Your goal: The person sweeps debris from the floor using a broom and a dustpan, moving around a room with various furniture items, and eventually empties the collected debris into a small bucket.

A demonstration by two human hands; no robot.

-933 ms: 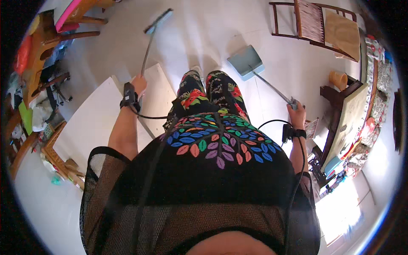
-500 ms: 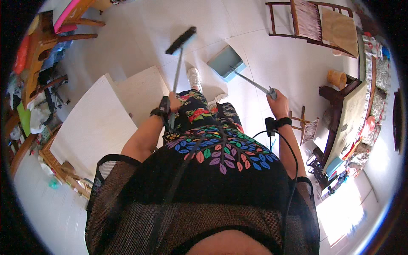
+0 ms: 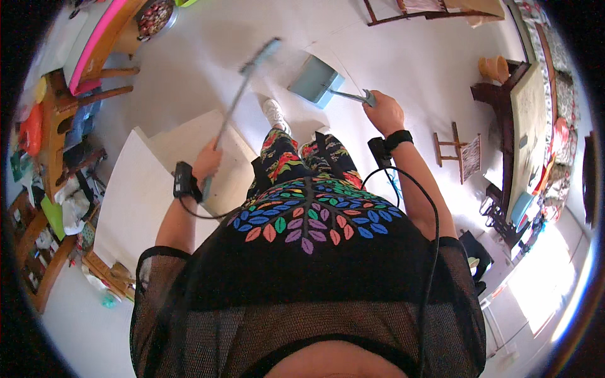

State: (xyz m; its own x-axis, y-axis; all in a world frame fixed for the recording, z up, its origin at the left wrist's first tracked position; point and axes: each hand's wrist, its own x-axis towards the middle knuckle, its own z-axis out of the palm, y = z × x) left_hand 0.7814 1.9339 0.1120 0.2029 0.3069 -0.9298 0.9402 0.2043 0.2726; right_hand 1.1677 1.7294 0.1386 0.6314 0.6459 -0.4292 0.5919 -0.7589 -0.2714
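My left hand [image 3: 208,160] grips the long grey handle of a broom [image 3: 242,85], whose head is blurred on the white floor up ahead. My right hand [image 3: 382,112] holds the handle of a blue-grey dustpan [image 3: 315,79], which rests on the floor in front of my feet, just right of the broom head. A black band with a small device sits on each wrist, and a black cable runs from the right one down my side. My white shoe [image 3: 274,113] stands just below the dustpan.
A large white board [image 3: 135,201] lies on the floor to my left. Wooden chairs and a pink-edged table [image 3: 94,50] stand at the upper left, a small wooden rack [image 3: 454,148] at the right, and a dark table [image 3: 523,126] beyond it.
The broom has swung from the far left to the centre, near the dustpan. My right hand has brought the dustpan from the right to the floor ahead of my feet.
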